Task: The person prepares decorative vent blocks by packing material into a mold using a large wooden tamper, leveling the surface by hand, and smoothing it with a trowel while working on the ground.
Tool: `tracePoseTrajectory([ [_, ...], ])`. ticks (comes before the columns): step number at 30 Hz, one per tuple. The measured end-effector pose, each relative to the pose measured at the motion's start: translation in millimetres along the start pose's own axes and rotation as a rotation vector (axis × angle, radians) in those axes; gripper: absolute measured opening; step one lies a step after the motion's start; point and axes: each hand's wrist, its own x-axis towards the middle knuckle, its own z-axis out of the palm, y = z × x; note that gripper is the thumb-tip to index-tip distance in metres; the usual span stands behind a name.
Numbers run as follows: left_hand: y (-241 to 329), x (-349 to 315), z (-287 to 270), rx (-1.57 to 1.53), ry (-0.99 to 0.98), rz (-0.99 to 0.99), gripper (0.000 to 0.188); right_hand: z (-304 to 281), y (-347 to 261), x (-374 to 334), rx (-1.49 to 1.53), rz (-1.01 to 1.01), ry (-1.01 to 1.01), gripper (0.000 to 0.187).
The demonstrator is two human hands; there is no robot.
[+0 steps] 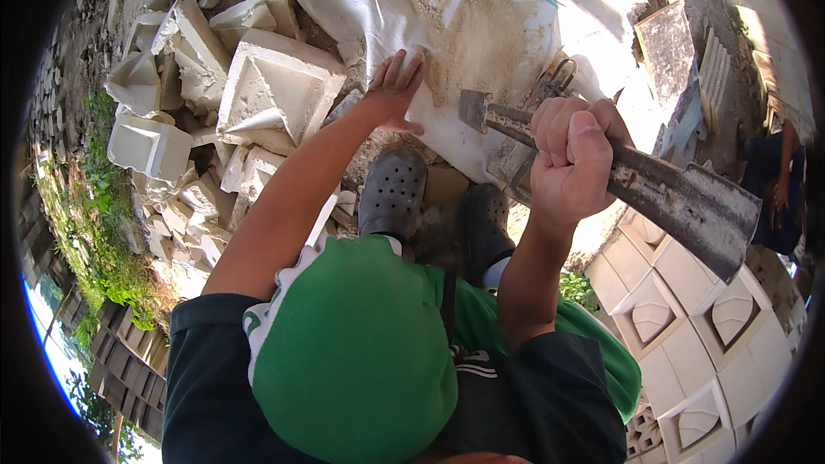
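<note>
My left hand (397,93) is spread flat, palm down, on the near left edge of a white sheet (387,13) strewn with pale grit (485,39). It holds nothing. My right hand (574,155) is raised above the ground, wrapped round the middle of a heavy, worn metal tool (653,185). One end of the tool flares into a broad blade at the right; a short block-like head shows at its left end. The blade is up off the ground. Behind my fist, a dark metal object (554,77) lies partly hidden on the sheet.
Broken pale cast blocks (279,90) are heaped at the left, beside grass (94,206). My dark clogs (394,193) stand close to the sheet. Cream patterned blocks (679,309) are stacked at the lower right. Another person (773,180) is at the right edge, near a leaning slab (666,43).
</note>
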Motion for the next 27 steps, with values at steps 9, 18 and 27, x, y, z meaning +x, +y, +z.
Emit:
tracePoseTrajectory([
  [9,8,-2,0,0.018,-0.070,-0.044,0.122,-20,108,-10,-0.018,0.183,-0.057,0.025],
  [18,0,-3,-1,-0.021,-0.039,-0.026,0.124,-2,40,-6,-0.084,-0.039,-0.071,0.029],
  [27,5,1,2,-0.050,-0.006,0.015,0.124,-13,70,-4,-0.134,-0.008,-0.156,0.028],
])
